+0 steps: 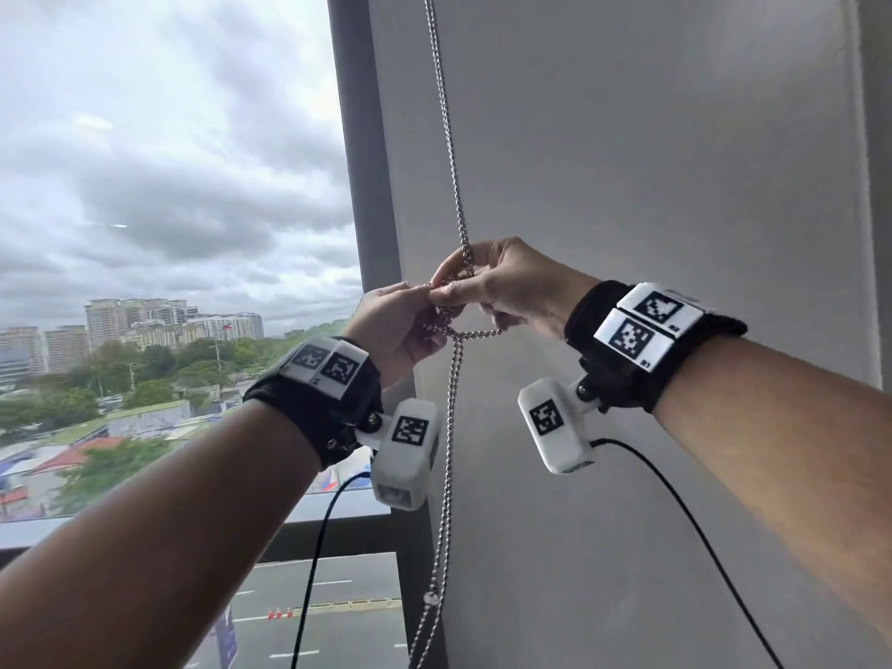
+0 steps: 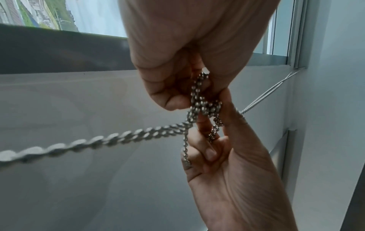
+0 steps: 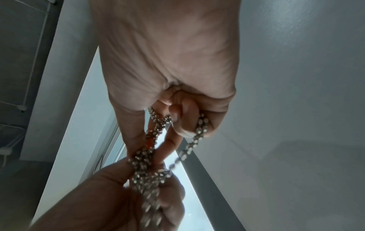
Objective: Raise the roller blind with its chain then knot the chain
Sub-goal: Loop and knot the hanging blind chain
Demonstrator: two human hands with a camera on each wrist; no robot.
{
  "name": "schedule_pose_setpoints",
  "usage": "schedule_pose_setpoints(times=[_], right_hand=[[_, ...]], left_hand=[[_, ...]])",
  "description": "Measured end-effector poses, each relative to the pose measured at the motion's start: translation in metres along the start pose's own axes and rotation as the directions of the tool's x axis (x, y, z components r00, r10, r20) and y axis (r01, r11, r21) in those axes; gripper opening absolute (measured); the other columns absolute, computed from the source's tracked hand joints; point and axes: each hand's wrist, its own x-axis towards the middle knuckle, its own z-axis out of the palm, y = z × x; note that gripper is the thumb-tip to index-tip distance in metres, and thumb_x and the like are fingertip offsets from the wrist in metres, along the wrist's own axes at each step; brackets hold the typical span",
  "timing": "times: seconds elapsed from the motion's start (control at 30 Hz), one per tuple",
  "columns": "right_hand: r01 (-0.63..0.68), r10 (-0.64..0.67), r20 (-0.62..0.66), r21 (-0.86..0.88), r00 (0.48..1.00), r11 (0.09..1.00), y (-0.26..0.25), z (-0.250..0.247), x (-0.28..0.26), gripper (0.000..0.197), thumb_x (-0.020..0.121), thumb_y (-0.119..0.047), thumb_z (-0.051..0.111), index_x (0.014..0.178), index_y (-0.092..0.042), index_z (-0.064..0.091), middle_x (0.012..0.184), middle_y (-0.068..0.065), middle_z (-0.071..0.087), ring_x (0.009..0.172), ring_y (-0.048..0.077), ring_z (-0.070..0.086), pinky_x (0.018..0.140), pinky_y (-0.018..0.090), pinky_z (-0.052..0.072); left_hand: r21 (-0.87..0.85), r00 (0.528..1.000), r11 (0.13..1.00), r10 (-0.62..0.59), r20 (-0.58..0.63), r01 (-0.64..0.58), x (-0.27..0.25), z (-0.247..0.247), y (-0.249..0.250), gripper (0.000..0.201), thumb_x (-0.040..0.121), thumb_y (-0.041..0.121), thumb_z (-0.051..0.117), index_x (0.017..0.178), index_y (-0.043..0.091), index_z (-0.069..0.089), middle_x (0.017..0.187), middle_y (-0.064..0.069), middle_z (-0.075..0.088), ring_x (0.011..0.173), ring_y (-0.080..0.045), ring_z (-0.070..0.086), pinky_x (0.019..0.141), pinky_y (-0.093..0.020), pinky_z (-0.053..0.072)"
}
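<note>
Both hands work a loop into the blind's bead chain beside the window

Nearest, black wrist bands (image 1: 622, 359) carry white blocks with square black-and-white code markers; their tiny printed characters are too small to read. Left hand (image 1: 396, 325) and right hand (image 1: 502, 282) meet fingertip to fingertip, each pinching the metal chain (image 1: 451, 427), which is looped and tangled between them, hanging doubled below against the grey wall (image 1: 651, 137). Beyond the window frame (image 1: 359, 137), towers and cloud

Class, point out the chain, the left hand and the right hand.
chain (image 1: 454, 176), head view, taut stretch above the hands.
left hand (image 1: 391, 325), head view, back of hand.
right hand (image 1: 519, 282), head view, back of hand.
</note>
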Motion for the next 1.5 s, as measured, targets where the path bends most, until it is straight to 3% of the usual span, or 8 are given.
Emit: schedule_pose_setpoints(times=[0.3,0.47,0.57,0.63,0.87,1.07,1.3,1.5], right_hand=[[-0.037,0.036,-0.052,-0.025,0.998,0.999,0.002,0.000,-0.001,0.024,0.082,-0.007,0.058,0.088,-0.025,0.071,0.055,-0.011,0.053,0.047,0.009,0.036,0.042,0.018,0.029],[-0.062,0.061,-0.041,-0.017,0.997,0.998,0.008,-0.007,0.000,0.025,0.081,-0.005,0.054,0.091,-0.022,0.070,0.061,-0.006,0.050,0.041,0.008,0.034,0.043,0.020,0.027],[-0.066,0.066,-0.031,-0.015,0.997,0.998,0.007,-0.007,0.001,0.026,0.081,-0.004,0.054,0.089,-0.022,0.070,0.060,-0.005,0.051,0.041,0.009,0.034,0.044,0.020,0.026],[-0.072,0.070,-0.052,-0.031,0.996,0.997,0.008,-0.008,0.001,0.025,0.081,-0.004,0.053,0.085,-0.023,0.069,0.060,-0.005,0.051,0.042,0.010,0.034,0.044,0.020,0.026],[-0.105,0.104,-0.044,-0.030,0.994,0.994,0.014,-0.017,0.001,0.021,0.085,-0.008,0.054,0.083,-0.023,0.069,0.055,-0.010,0.051,0.040,0.008,0.035,0.042,0.019,0.026],[-0.110,0.111,-0.045,0.026,0.993,0.994,0.017,-0.020,-0.003,0.021,0.086,-0.006,0.054,0.088,-0.019,0.070,0.057,-0.009,0.050,0.039,0.008,0.032,0.045,0.022,0.026],[-0.130,0.134,0.001,0.251,0.991,0.959,0.030,-0.015,-0.008,0.008,0.086,-0.007,0.063,0.090,-0.011,0.069,0.064,-0.002,0.046,0.047,0.010,0.037,0.045,0.022,0.038],[-0.101,0.079,0.082,0.313,0.993,0.944,0.027,-0.007,-0.007,0.011,0.093,-0.010,0.055,0.086,-0.009,0.063,0.063,0.001,0.051,0.051,0.014,0.037,0.045,0.026,0.029]], left_hand=[[0.171,0.994,0.984,0.061,-0.092,-0.044,0.001,-0.017,0.023,0.023,0.077,0.000,0.064,0.063,0.011,0.048,0.044,0.002,0.033,0.034,-0.012,0.032,0.037,-0.018,0.030],[0.680,0.946,0.724,0.288,-0.147,-0.115,0.001,-0.035,0.032,0.031,0.072,0.026,0.077,0.061,0.007,0.056,0.049,0.001,0.041,0.042,-0.010,0.038,0.047,-0.022,0.037],[0.350,0.979,0.936,0.109,-0.171,-0.043,0.000,-0.038,0.027,0.022,0.078,0.024,0.074,0.075,0.010,0.057,0.057,-0.001,0.035,0.048,-0.016,0.041,0.061,-0.034,0.054],[0.230,0.985,0.973,0.036,-0.168,0.003,0.001,-0.039,0.025,0.024,0.077,0.019,0.075,0.072,0.014,0.052,0.058,0.001,0.027,0.041,-0.013,0.031,0.043,-0.023,0.044],[0.785,0.960,0.620,0.208,-0.186,0.017,0.005,-0.058,0.019,0.038,0.067,0.031,0.080,0.053,0.010,0.053,0.053,-0.005,0.041,0.045,-0.015,0.032,0.050,-0.025,0.030],[0.707,0.952,0.675,0.023,-0.304,0.209,0.004,-0.064,0.014,0.041,0.069,0.037,0.077,0.059,0.014,0.045,0.056,-0.003,0.038,0.044,-0.017,0.036,0.047,-0.023,0.041],[0.404,0.946,0.870,-0.323,0.034,0.283,-0.004,-0.051,0.004,0.001,0.087,0.009,0.048,0.086,0.009,0.048,0.073,-0.012,0.059,0.078,-0.030,0.062,0.084,-0.040,0.049],[0.245,0.889,0.936,-0.326,0.322,0.255,-0.014,-0.017,-0.008,0.036,0.075,0.017,0.066,0.107,0.008,0.053,0.072,-0.010,0.056,0.086,-0.039,0.065,0.098,-0.054,0.046]])
